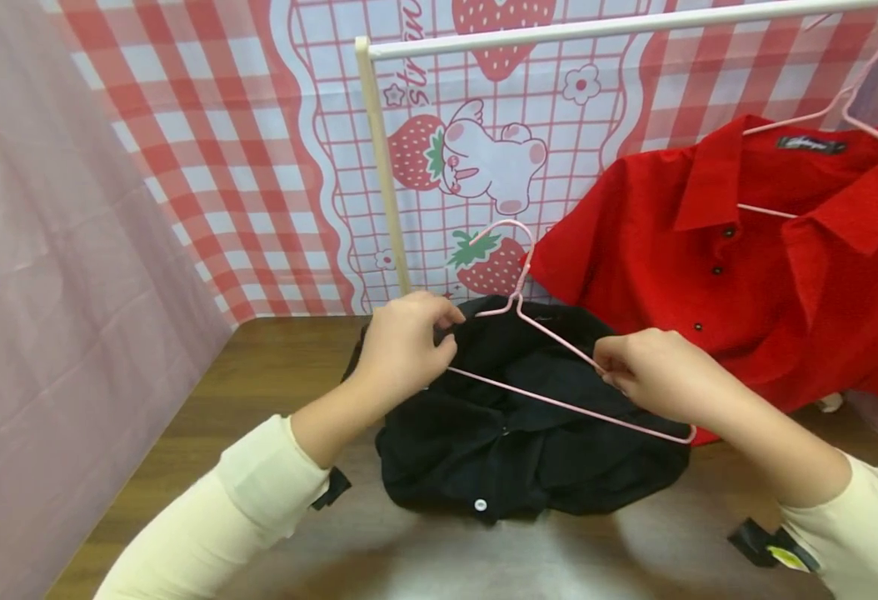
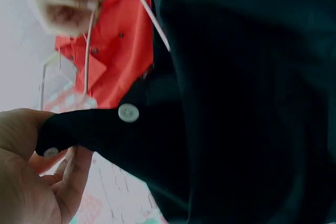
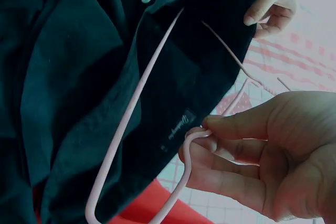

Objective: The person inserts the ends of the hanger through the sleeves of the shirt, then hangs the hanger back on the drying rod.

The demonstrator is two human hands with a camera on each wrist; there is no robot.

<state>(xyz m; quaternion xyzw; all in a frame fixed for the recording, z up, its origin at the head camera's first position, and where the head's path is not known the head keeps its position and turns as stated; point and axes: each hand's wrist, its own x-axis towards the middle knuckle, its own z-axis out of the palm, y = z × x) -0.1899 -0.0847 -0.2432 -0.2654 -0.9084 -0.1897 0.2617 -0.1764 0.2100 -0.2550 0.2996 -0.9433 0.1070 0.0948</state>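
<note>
A black shirt (image 1: 581, 475) with white buttons lies bunched before me, a small label inside its neck in the right wrist view. My left hand (image 1: 407, 337) pinches the edge of its collar between thumb and fingers, beside a white button (image 2: 128, 113). With thumb and fingertips, my right hand (image 1: 656, 375) grips one shoulder of a pink wire hanger (image 1: 559, 338). The hanger's far end runs into the shirt's neck opening and is hidden by the cloth. Its hook points up, and its near end sticks out over the shirt.
Behind on the right, a red collared shirt (image 1: 634, 242) hangs on another pink hanger (image 1: 791, 122) from a rack with a white rail (image 1: 559, 33) and wooden post (image 1: 382, 167). A strawberry-print cloth (image 1: 214, 167) covers the back, a pale curtain (image 1: 57, 275) the left. The tabletop (image 1: 236, 392) is wooden.
</note>
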